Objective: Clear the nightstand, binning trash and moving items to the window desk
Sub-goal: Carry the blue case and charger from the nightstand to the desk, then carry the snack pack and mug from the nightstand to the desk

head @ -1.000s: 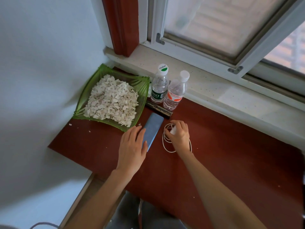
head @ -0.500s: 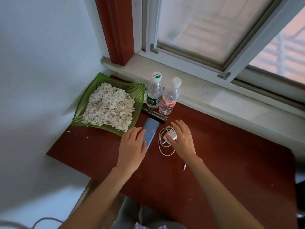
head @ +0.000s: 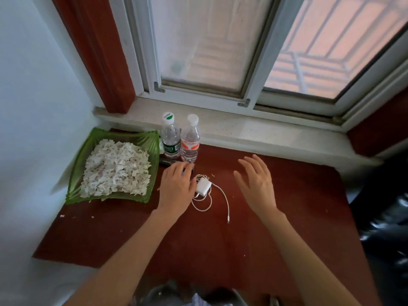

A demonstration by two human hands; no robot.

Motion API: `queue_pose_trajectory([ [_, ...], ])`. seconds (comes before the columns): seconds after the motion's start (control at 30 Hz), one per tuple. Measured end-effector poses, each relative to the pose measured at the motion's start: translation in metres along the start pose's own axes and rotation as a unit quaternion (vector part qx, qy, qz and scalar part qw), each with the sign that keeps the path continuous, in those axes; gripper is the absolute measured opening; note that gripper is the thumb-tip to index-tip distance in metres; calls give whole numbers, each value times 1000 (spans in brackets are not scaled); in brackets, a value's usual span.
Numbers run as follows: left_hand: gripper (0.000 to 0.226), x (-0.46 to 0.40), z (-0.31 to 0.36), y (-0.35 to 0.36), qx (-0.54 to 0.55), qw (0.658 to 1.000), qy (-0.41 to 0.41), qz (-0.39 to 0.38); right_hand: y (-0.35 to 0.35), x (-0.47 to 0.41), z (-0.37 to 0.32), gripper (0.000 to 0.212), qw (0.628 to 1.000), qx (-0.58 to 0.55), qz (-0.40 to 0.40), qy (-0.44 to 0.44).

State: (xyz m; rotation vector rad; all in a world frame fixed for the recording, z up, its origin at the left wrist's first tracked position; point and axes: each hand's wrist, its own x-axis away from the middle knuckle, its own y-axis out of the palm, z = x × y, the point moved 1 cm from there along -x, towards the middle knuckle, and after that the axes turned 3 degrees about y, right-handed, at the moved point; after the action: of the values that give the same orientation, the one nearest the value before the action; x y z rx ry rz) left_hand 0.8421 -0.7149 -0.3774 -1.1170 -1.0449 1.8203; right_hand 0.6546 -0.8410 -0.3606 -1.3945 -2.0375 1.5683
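The counter (head: 254, 228) under my arms looks like reddish-brown wood with a smooth, faintly dusty matt finish. The 2 bottles (head: 180, 141) are clear glossy plastic with printed labels. The green dish (head: 152, 140) is ribbed, translucent and shiny, heaped with rough torn paper scraps (head: 116, 167). The charger (head: 203, 187) is smooth white plastic, its cable (head: 223, 195) matt white. The window sill (head: 254, 133) looks like pale speckled stone.

desk (head: 287, 217) bare at right; tray (head: 123, 134), bottles (head: 189, 140), charger (head: 203, 186) crowd left.

Home bedroom: window (head: 212, 51) desk (head: 276, 217), charger (head: 203, 187).
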Motion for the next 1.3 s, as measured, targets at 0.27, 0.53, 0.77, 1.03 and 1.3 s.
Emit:
queue_pose_trajectory([
  [0.27, 39, 36, -6, -10, 35, 994, 106, -7, -12, 96, -28, 36, 988, 59, 43, 135],
  [0.53, 41, 88, 3, -17, 71, 978, 176, -85, -20, 199, -62, 35, 960, 85, 31, 266],
  [0.77, 40, 122, 45, -11, 90, 957, 245, -124, -47, 270, -62, 36, 929, 100, 57, 353],
  [1.03, 42, 163, 135, -3, 108, 922, 329, -172, -99, 367, -44, 37, 876, 110, 117, 455],
  [1.3, 43, 254, 275, -1, 129, 872, 429, -196, -187, 504, -32, 40, 817, 122, 179, 535],
])
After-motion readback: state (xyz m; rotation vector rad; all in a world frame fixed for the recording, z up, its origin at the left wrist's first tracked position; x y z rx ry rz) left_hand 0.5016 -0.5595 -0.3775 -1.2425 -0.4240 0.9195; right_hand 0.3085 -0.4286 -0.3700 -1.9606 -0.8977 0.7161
